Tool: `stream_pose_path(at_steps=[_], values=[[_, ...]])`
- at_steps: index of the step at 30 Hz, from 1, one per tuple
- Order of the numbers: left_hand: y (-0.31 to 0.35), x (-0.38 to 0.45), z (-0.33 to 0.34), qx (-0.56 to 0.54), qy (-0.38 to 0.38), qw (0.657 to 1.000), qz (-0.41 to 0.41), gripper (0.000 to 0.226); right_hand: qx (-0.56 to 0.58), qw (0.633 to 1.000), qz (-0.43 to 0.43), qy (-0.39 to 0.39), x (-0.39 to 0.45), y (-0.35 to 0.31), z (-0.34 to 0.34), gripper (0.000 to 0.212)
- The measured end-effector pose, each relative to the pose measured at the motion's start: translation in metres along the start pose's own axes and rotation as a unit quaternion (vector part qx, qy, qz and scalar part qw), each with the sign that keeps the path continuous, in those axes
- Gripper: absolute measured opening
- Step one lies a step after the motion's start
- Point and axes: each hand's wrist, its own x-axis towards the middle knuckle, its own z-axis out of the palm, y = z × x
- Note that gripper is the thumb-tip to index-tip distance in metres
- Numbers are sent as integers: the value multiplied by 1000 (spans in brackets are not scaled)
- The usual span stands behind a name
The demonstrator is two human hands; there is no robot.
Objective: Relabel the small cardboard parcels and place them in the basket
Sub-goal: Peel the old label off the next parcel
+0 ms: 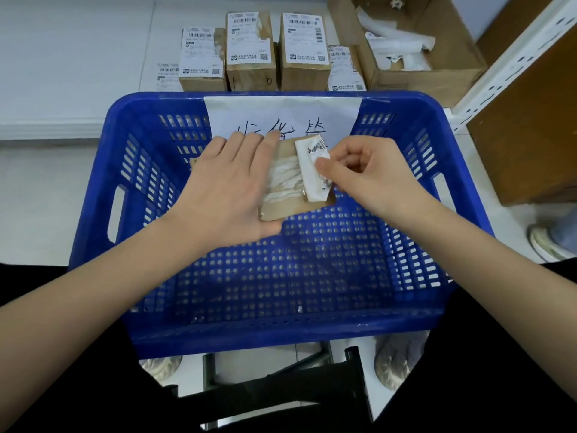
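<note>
Your left hand (229, 189) lies flat with its fingers straight and spread on a small cardboard parcel (292, 182), pressing down on the parcel's left part at the centre of the frame, over the far half of the blue plastic basket (131, 170). The parcel's long axis runs from the lower left toward the upper right of the frame, its labelled face turned up toward you. Your right hand (365, 170) has its fingers curled and pinches a half-peeled white shipping label (312, 170) between thumb and forefinger; the label's barcode end points to the upper right, and torn white residue shows on the cardboard just left of it.

A white paper sign (281, 115) with handwritten characters hangs on the basket's far wall. Beyond the basket, at the top centre, you have four labelled parcels (249, 45) standing on the white counter (78, 73), with one loose label sheet (168, 75) lying flat to their left. One open cardboard box (431, 79) holding peeled label scraps sits at the upper right.
</note>
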Motion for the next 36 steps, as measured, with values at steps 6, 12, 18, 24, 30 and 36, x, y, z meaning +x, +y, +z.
stream_pose_path(at_steps=[6,12,18,24,30,36], values=[[7,1,8,33,-11,999,16,92,-139,989,-5,54,7,16,9,20],[15,-2,14,9,-1,1000,30,78,-276,952,-103,87,5,24,22,18],[20,5,10,1,-30,999,10,78,-399,876,-248,109,5,25,33,23],[16,6,11,20,-33,999,14,72,-301,946,-120,10,0,28,29,22],[17,8,9,16,-10,1000,5,70,-126,991,5,36,2,24,31,24],[18,10,6,-15,-4,1000,15,59,-125,990,23,53,2,24,35,29]])
